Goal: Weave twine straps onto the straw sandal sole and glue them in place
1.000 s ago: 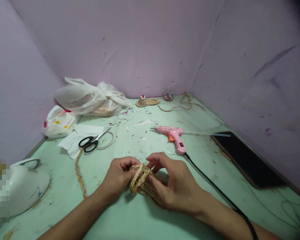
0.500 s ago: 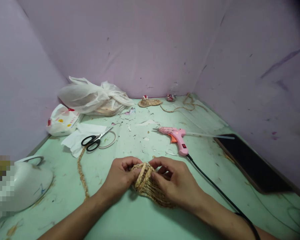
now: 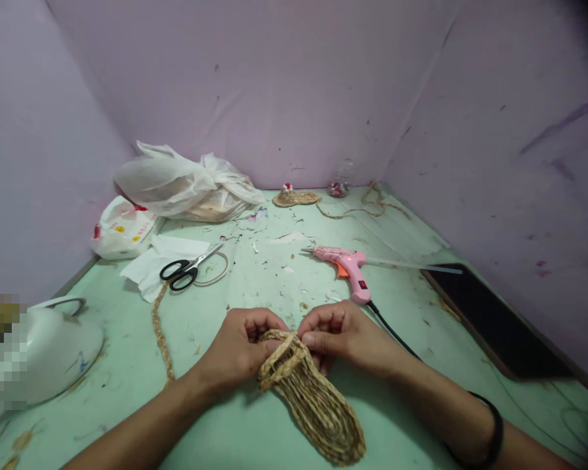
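A small woven straw slipper is held above the green table, its strap end away from me and its sole slanting down towards the front right. My left hand pinches the strap end from the left, thumb on top. From the right, my right hand closes thumb and fingers on the far edge beside the strap. The fingertips of both hands nearly meet there. Beyond my right hand lies a pink glue gun with a clear glue stick in its back.
Black-handled scissors rest on white paper, near a braided straw cord. White plastic bags, another straw sole with beads and a bead jar stand at the back. A dark tablet lies right, a white lamp-like object left.
The slipper has turned so that its sole now shows at full length towards me. My right hand has shifted off the sole to the strap's far edge; the view has moved slightly.
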Tool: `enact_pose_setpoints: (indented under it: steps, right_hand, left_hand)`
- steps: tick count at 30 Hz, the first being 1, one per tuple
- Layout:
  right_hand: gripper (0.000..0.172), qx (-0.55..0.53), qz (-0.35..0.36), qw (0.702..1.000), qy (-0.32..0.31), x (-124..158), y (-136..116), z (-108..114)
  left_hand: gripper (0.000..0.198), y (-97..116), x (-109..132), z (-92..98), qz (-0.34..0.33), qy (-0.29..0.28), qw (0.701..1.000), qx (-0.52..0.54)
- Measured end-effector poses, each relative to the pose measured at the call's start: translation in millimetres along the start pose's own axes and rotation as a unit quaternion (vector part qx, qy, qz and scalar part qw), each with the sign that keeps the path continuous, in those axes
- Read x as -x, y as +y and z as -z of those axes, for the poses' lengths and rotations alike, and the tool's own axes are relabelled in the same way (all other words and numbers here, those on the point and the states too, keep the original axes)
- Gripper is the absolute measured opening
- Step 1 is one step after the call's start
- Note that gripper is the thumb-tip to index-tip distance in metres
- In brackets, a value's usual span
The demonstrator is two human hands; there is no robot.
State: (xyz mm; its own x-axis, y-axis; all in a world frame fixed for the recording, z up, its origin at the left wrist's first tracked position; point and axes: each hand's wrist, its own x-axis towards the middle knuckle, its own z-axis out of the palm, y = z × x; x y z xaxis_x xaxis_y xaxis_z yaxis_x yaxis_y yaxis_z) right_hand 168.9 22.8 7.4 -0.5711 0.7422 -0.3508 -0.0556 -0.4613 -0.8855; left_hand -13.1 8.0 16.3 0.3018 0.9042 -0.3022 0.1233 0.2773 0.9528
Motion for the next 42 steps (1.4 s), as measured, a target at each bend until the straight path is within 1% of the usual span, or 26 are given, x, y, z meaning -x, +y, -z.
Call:
enact_pose_setpoints:
  steps: [6,11,16,19,21,25,29,33,37,42]
  right_hand:
    - [0.027,0.005,-0.026,0.999,-0.029,-0.3,1.6,3.3]
    - [0.030,0.019,-0.054,0.995,-0.079,-3.3,7.0,7.6]
    - [0.034,0.064,-0.014,0.994,-0.091,-2.9,5.3,5.9]
    - [0.031,0.105,0.012,0.990,-0.094,-0.6,1.9,1.6]
    - [0.028,0.133,0.024,0.987,-0.086,0.7,0.5,-1.2]
    - [0.017,0.172,0.026,0.983,-0.063,1.0,2.0,-4.0]
    - [0.011,0.204,0.030,0.977,-0.045,0.2,5.7,-4.5]
    - [0.009,0.217,0.026,0.975,-0.035,0.0,7.6,-3.2]
    - [0.007,0.205,0.002,0.979,-0.012,-0.8,7.2,-0.6]
    - [0.007,0.122,-0.016,0.992,0.025,-3.8,2.9,3.9]
  left_hand:
    - [0.016,1.6,-0.7,-2.2,0.021,-0.003,1.000,-0.015]
    - [0.012,3.2,-0.2,-4.0,0.031,-0.032,0.998,-0.033]
    - [0.010,-0.1,-1.6,-3.7,0.041,-0.041,0.998,-0.018]
    - [0.009,-3.5,-2.7,-2.6,0.030,-0.055,0.998,0.005]
    - [0.008,-5.1,-3.1,-1.7,0.015,-0.070,0.997,0.012]
    - [0.005,-5.5,-3.5,-0.8,-0.005,-0.096,0.995,0.027]
    - [0.003,-5.8,-4.3,-0.9,-0.012,-0.101,0.994,0.040]
    - [0.003,-6.1,-2.7,0.1,-0.006,-0.104,0.994,0.046]
    - [0.008,-3.9,-0.3,3.5,-0.002,-0.124,0.990,0.060]
    - [0.008,-5.6,-2.9,10.7,0.014,-0.102,0.993,0.063]
